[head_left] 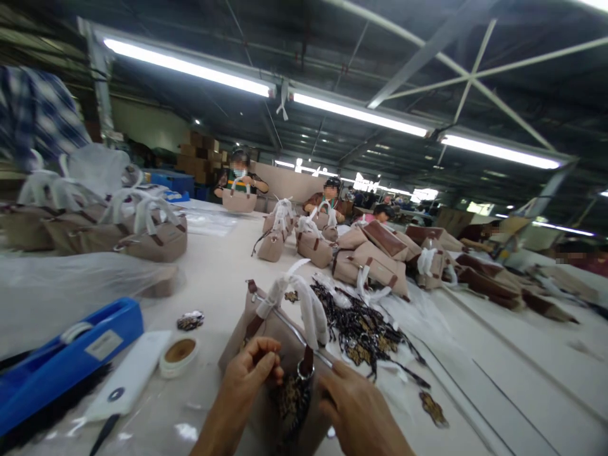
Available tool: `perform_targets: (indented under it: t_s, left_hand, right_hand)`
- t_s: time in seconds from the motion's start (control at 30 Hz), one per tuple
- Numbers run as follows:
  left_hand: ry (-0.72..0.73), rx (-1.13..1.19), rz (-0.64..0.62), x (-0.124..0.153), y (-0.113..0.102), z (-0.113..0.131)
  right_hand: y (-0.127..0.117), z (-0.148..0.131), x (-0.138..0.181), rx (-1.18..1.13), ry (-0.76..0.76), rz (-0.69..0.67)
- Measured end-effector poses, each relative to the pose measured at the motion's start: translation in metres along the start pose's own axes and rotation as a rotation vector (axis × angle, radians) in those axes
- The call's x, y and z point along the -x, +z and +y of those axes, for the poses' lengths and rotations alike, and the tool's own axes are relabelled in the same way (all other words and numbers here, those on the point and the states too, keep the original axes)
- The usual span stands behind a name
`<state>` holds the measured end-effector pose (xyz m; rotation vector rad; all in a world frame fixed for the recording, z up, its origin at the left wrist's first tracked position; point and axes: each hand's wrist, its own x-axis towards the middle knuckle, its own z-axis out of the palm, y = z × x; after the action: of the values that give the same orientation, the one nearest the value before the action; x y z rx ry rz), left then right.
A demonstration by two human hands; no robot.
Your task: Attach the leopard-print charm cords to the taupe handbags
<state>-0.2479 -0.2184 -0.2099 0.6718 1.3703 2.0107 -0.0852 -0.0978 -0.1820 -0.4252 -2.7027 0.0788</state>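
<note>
A beige handbag (266,332) with white-wrapped handles stands on the table right in front of me. My left hand (247,377) is curled on its near edge, fingers pinched at the handle's metal ring (304,370). My right hand (354,408) grips the bag's right side, fingers closed beside the same ring. A dark patterned charm (292,402) hangs between both hands at the bag's front. A heap of dark charms (361,326) lies just right of the bag.
A blue tape dispenser (66,358), a tape roll (179,353) and a white flat box (130,373) lie at my left. Many beige handbags (152,237) cover the long table (498,354). Other people work at the far end, one holding up a bag (239,199).
</note>
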Motion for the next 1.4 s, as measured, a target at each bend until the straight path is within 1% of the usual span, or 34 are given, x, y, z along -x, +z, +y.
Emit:
perform_targets:
  t_s: [0.07, 0.13, 0.2, 0.23, 0.3, 0.4, 0.47, 0.5, 0.6, 0.63, 0.67, 0.7, 0.73, 0.83, 0.87, 0.9, 0.93, 0.97, 1.03, 1.07, 1.13, 1.2, 1.27, 1.33, 1.4]
  left_hand:
    - [0.021, -0.019, -0.017, -0.004, -0.004, -0.001]
    - [0.058, -0.054, -0.037, -0.006, -0.008, 0.0]
    - [0.102, -0.098, -0.06, -0.006, -0.012, 0.0]
    - [0.122, -0.117, -0.065, -0.006, -0.013, 0.0]
    - [0.137, -0.14, -0.051, -0.006, -0.014, -0.003]
    - [0.069, -0.171, -0.042, -0.005, -0.009, -0.006]
    - [0.051, -0.274, -0.033, -0.002, -0.004, -0.003]
    - [0.081, -0.362, -0.017, 0.0, -0.001, 0.0]
    - [0.267, -0.701, 0.039, 0.003, 0.007, 0.01]
    - [0.31, -0.797, 0.031, 0.003, 0.008, 0.013]
    - [0.332, -0.872, 0.007, 0.003, 0.009, 0.015]
    - [0.336, -0.927, -0.027, 0.003, 0.01, 0.015]
    - [0.331, -0.964, -0.066, 0.003, 0.011, 0.015]
    - [0.308, -1.028, -0.135, 0.002, 0.01, 0.011]
    - [0.291, -1.043, -0.142, 0.002, 0.01, 0.01]
    - [0.262, -1.056, -0.144, 0.002, 0.01, 0.009]
    - [0.226, -1.067, -0.144, 0.002, 0.01, 0.009]
    - [0.186, -1.076, -0.143, 0.002, 0.011, 0.009]
    - [0.128, -1.087, -0.139, 0.002, 0.013, 0.009]
    - [0.119, -1.094, -0.139, 0.002, 0.015, 0.009]
    - [0.119, -1.11, -0.138, 0.001, 0.019, 0.009]
    - [0.122, -1.13, -0.139, 0.0, 0.023, 0.008]
    - [0.124, -1.128, -0.151, -0.001, 0.025, 0.006]
    - [0.134, -1.072, -0.17, -0.002, 0.025, 0.004]
    - [0.145, -0.966, -0.179, -0.002, 0.023, 0.002]
  right_hand:
    - [0.015, 0.014, 0.001, 0.086, -0.093, 0.064]
    - [0.023, 0.026, 0.002, 0.124, -0.166, 0.093]
    - [0.022, 0.032, 0.003, 0.096, -0.179, 0.092]
    - [0.018, 0.033, 0.004, 0.051, -0.158, 0.09]
    - [0.009, 0.029, 0.005, -0.107, -0.062, 0.078]
    - [-0.007, 0.016, 0.004, -0.442, 0.193, 0.023]
    - [-0.017, 0.005, 0.001, -0.535, 0.297, 0.034]
    - [-0.02, 0.001, -0.001, -0.518, 0.297, 0.078]
    - [-0.026, -0.007, -0.009, -0.393, 0.171, 0.269]
    - [-0.026, -0.008, -0.012, -0.405, 0.147, 0.318]
    - [-0.024, -0.009, -0.015, -0.461, 0.158, 0.35]
    - [-0.022, -0.009, -0.018, -0.565, 0.208, 0.366]
    - [-0.02, -0.01, -0.021, -0.718, 0.293, 0.37]
    - [-0.014, -0.01, -0.027, -1.341, 0.608, 0.351]
    - [-0.013, -0.009, -0.027, -1.526, 0.682, 0.337]
    - [-0.013, -0.007, -0.027, -1.659, 0.725, 0.316]
    - [-0.014, -0.005, -0.027, -1.732, 0.743, 0.282]
    - [-0.016, -0.003, -0.025, -1.75, 0.74, 0.237]
    - [-0.021, 0.001, -0.023, -1.653, 0.698, 0.1]
    - [-0.023, 0.002, -0.023, -1.546, 0.671, 0.018]
    - [-0.028, 0.002, -0.025, -1.226, 0.593, -0.109]
    - [-0.03, 0.001, -0.03, -0.855, 0.454, -0.137]
    - [-0.029, -0.002, -0.036, -0.606, 0.312, -0.113]
    - [-0.026, -0.003, -0.04, -0.53, 0.255, -0.12]
    - [-0.023, -0.004, -0.041, -0.546, 0.27, -0.148]
